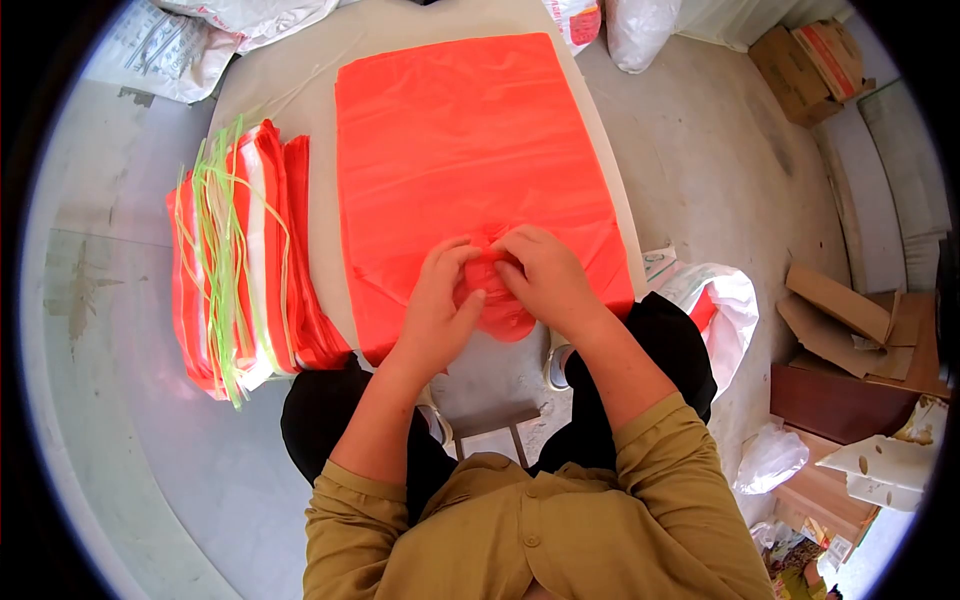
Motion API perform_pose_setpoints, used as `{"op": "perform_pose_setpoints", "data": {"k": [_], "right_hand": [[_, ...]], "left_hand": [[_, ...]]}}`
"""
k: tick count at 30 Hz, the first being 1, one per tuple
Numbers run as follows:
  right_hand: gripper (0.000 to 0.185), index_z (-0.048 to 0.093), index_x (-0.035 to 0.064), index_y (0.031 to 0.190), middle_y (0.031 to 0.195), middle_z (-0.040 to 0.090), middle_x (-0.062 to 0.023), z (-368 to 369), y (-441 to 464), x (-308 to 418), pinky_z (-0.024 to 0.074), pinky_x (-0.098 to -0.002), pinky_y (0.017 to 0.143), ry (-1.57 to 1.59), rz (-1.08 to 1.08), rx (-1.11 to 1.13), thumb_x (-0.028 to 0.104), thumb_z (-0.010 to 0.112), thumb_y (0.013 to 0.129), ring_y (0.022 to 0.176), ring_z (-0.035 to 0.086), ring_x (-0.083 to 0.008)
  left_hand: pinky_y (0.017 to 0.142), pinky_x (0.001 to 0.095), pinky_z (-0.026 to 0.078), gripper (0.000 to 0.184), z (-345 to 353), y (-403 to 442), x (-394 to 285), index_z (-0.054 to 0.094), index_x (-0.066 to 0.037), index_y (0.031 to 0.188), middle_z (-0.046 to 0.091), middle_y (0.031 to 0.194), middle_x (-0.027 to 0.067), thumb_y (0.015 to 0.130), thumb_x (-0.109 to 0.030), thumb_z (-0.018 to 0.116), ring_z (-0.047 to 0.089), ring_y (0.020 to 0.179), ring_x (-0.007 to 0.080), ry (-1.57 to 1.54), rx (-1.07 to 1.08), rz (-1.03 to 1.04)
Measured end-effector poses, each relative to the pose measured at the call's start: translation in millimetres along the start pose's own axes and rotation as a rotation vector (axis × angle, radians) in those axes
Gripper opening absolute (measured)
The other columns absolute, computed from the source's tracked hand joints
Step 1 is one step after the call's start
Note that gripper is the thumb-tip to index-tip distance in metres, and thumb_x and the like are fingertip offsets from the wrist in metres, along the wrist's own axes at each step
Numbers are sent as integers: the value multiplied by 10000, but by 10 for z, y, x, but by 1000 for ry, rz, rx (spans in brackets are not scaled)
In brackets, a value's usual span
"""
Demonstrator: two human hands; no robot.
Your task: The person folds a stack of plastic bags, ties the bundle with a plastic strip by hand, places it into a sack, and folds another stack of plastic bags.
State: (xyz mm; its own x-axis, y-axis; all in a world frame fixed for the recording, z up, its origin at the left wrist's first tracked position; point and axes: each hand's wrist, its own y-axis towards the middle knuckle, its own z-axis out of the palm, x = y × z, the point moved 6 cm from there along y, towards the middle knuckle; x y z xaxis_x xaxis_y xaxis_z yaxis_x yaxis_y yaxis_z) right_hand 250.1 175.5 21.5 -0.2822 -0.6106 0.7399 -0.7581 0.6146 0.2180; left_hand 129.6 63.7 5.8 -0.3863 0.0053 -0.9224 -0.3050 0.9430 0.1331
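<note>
A large stack of thin, glossy red sheets [460, 130], perhaps plastic, lies flat on a beige-covered table. At its near edge the material is bunched into a crumpled red fold [505, 320] that hangs over the edge between my hands. My left hand [438, 295] grips this gathered part from the left, fingers curled and thumb pointing inward. From the other side my right hand [545, 275] pinches the same red material between thumb and fingers. The two hands are close together, and the fingertips partly hide the fold.
Left on the table sits a folded red-and-white bundle [265, 250] with loose green strings [215, 270] across it. A white sack [735, 310] with red material stands by my right knee. Cardboard boxes [805, 70] and flattened cardboard [845, 310] lie at right; white sacks [150, 50] stand far left.
</note>
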Motion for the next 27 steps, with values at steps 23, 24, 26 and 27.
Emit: {"op": "perform_pose_setpoints", "data": {"k": [23,24,26,27], "right_hand": [[408,676,20,1113,1149,650,-96,-39,-33,172,530,-413,924,-227,-371,116,-30,631,710,1069,604,-313],[401,675,20,1114,1148,651,-95,-30,-29,170,532,-411,921,-256,-386,104,-25,632,718,1067,606,-311],[386,675,20,1117,1148,653,-92,2,-25,167,536,-407,913,-315,-416,80,-14,632,735,1064,609,-306],[378,676,23,1118,1148,655,-88,24,-24,152,539,-405,907,-325,-414,72,-8,632,744,1062,611,-305]], "left_hand": [[907,419,531,458,21,5,-190,653,4,1190,624,1177,140,733,32,662,610,1054,343,682,-55,321],[900,419,532,451,21,8,-190,653,6,1184,628,1168,138,734,31,660,613,1039,343,698,-62,335],[885,419,534,436,21,13,-182,654,11,1173,637,1150,135,737,29,655,620,1009,343,732,-77,362],[883,422,534,428,14,19,-190,656,9,1164,643,1143,136,737,30,653,624,1008,343,730,-79,358]]}}
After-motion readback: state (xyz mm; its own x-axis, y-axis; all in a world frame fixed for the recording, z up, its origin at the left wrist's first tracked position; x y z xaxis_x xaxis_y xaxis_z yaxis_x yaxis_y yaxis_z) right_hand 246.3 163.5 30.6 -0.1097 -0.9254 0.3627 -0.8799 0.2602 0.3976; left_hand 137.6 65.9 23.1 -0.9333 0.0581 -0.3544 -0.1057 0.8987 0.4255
